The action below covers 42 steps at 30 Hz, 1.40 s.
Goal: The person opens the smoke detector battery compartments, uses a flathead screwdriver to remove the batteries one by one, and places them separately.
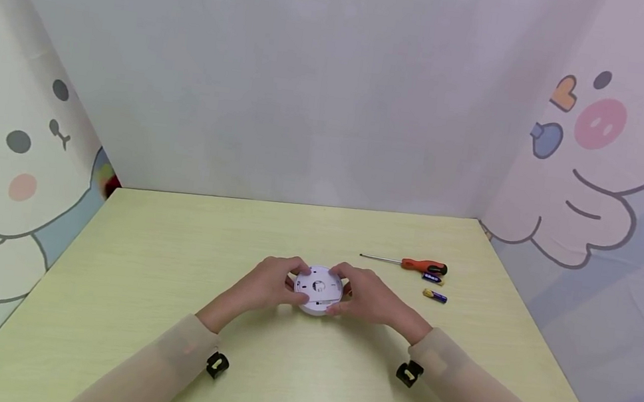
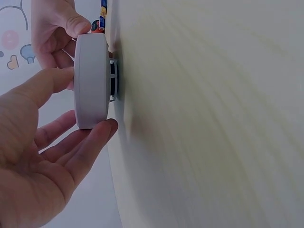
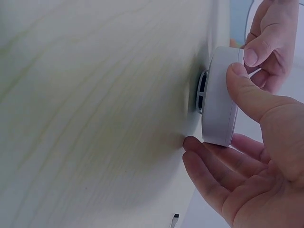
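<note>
A round white smoke detector (image 1: 333, 288) lies back side up in the middle of the table, its small slots and central hole showing in the head view. Its vented dome (image 2: 113, 80) faces the tabletop. My left hand (image 1: 274, 282) grips the rim from the left, thumb near the front edge. From the opposite side my right hand (image 1: 373, 296) holds the rim between thumb and fingers. Both wrist views show the detector's smooth side wall (image 3: 221, 97) between the two hands. Whether the dome touches the table is hard to tell.
A screwdriver (image 1: 424, 266) with a red and black handle lies to the right, its shaft pointing left. Beside its handle is one battery (image 1: 432, 278), and a second battery (image 1: 435, 296) is slightly nearer. Printed curtains (image 1: 311, 92) stand around the table (image 1: 128, 258).
</note>
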{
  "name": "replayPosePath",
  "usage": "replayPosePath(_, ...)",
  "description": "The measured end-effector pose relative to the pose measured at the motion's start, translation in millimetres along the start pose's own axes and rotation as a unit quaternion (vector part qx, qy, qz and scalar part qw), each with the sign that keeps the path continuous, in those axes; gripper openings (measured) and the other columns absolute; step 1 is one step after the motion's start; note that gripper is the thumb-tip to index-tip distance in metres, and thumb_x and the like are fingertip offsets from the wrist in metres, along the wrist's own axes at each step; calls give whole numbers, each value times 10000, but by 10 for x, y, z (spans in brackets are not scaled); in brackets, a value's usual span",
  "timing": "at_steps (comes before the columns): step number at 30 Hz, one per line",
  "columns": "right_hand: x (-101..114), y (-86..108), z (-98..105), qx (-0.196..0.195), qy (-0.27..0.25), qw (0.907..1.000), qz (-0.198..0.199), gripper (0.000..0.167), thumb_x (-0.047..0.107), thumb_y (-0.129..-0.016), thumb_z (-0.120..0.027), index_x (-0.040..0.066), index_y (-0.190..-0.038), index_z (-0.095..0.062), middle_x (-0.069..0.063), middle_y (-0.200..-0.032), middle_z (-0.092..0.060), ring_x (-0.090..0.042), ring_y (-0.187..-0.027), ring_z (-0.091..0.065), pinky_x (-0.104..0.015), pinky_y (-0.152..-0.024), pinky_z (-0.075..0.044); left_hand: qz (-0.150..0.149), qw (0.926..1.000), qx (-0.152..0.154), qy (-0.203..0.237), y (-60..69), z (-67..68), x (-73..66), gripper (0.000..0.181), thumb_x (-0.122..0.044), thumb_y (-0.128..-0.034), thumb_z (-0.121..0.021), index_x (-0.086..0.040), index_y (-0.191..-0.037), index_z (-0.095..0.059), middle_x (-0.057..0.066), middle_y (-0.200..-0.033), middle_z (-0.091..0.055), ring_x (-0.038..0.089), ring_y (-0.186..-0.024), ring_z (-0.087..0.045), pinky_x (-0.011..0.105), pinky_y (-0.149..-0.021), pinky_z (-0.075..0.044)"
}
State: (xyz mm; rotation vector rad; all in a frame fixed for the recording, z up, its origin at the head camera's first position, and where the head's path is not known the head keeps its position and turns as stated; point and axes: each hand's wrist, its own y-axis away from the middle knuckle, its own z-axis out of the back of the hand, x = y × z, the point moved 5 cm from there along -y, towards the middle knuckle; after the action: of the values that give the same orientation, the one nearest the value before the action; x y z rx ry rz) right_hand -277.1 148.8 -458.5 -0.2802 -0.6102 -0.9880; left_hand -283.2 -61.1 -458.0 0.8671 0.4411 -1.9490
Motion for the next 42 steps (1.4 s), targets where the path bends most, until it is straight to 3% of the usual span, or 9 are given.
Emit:
replayPosePath(14,-5,-19,10,1,-33,10000,-21,700,301,-838,-929,107,-1403,-564,-51,-1282,-697,-134,-1050,-681,-349,-923,-601,-39,9999,44,-94,-11,38,4,506,-274,-897,-886,-117,-1331,-679,54,-1230,-732,105,-968,-702,307,-872,-619)
replayPosePath(32,49,-16,41,-113,285,9995,14,710,323,-847,-918,63,-1408,-570,-78,-1242,-714,-143,-986,-692,-335,-864,-608,-112,9995,61,-272,-62,45,15,516,-284,-890,-892,-121,-1335,-689,49,-1231,-731,85,-953,-701,293,-862,-617)
replayPosePath(42,1,27,9,-31,264,9996,-93,780,389,-854,-911,108,-1482,-544,-59,-1310,-704,-161,-1075,-672,-374,-932,-593,-282,9992,181,-200,-36,2,61,507,-287,-927,-857,-130,-1370,-665,19,-1200,-733,116,-977,-691,291,-857,-610)
